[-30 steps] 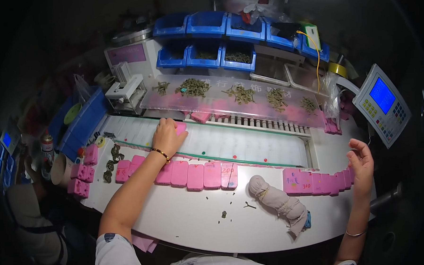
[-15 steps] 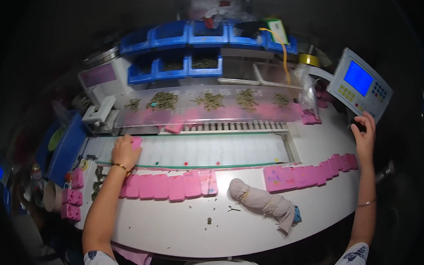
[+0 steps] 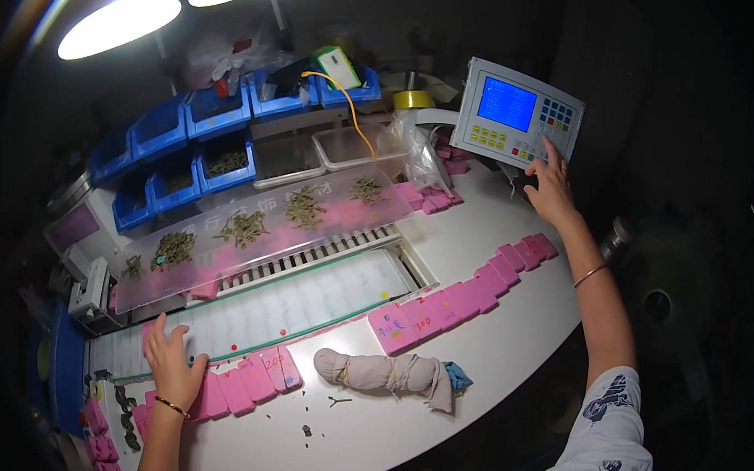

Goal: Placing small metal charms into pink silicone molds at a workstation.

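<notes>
My left hand point(image 3: 172, 362) is over the left end of the belt with its fingers spread and nothing gripped. A pink block point(image 3: 148, 332) lies on the belt point(image 3: 287, 302) right beside its fingertips. To the right, my right hand point(image 3: 553, 190) reaches up to a control panel point(image 3: 519, 111) with a blue screen. Its index finger is stretched to the panel's lower keys, and the thumb stands apart. A row of pink blocks point(image 3: 253, 382) lies near my left wrist, and another row point(image 3: 456, 302) curves away to the right.
Behind the belt, a clear sheet point(image 3: 266, 207) carries several heaps of dried greenish plant pieces point(image 3: 245, 229). Blue bins point(image 3: 226, 158) rise in two tiers beyond. A cloth-wrapped bundle point(image 3: 391, 374) lies on the white table point(image 3: 294, 454) in front. Lamps point(image 3: 120, 25) shine at upper left.
The view has swung toward the panel. My left hand has let go of the pink block and spread its fingers. My right hand has moved from below the panel onto its keys.
</notes>
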Motion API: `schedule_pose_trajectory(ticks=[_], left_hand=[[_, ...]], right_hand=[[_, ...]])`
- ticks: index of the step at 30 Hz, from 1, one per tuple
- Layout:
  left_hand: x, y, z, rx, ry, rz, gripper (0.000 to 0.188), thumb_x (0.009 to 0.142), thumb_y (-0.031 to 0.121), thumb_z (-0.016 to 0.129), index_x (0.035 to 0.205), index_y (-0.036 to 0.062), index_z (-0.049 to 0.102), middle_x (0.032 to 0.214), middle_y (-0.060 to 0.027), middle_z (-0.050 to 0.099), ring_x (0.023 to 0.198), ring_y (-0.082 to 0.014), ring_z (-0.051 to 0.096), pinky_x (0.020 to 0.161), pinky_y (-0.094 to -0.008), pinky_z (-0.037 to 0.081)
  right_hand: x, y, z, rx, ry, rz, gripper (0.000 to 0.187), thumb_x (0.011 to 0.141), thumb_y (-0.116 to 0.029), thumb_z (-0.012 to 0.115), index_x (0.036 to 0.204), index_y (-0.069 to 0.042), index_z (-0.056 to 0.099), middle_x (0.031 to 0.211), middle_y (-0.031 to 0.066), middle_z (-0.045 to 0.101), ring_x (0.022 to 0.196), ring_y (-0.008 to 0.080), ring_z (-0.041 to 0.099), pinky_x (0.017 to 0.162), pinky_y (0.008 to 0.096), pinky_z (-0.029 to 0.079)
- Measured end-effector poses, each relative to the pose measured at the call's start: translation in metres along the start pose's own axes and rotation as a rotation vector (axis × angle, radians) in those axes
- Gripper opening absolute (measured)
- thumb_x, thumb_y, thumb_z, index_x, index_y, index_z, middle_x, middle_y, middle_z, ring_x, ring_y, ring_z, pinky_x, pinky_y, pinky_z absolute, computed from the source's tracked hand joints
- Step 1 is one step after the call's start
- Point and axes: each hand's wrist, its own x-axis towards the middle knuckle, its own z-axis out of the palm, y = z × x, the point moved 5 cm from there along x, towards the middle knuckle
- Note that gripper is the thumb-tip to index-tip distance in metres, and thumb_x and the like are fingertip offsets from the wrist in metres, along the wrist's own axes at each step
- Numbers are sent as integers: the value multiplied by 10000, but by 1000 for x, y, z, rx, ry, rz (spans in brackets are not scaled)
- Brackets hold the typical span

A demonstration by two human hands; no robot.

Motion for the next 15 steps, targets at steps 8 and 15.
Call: schedule_pose_trajectory(ticks=[8,15], left_hand=[[-6,26,-3,-85,-44,87,501,674,120,799,1115,45,574,1430,-233,358,1314,-425,336,1101,-492,250],[-11,31,-5,-91,-31,111,428,712,103,768,1092,47,578,1412,-230,380,1305,-416,350,1103,-498,241]], right_hand=[[26,8,15,-130,-50,40,218,753,25,693,922,-55,582,1586,154,150,1257,446,485,1034,471,442],[32,7,18,-151,-145,81,157,747,61,643,845,-25,555,1567,205,153,1043,443,625,870,472,527]])
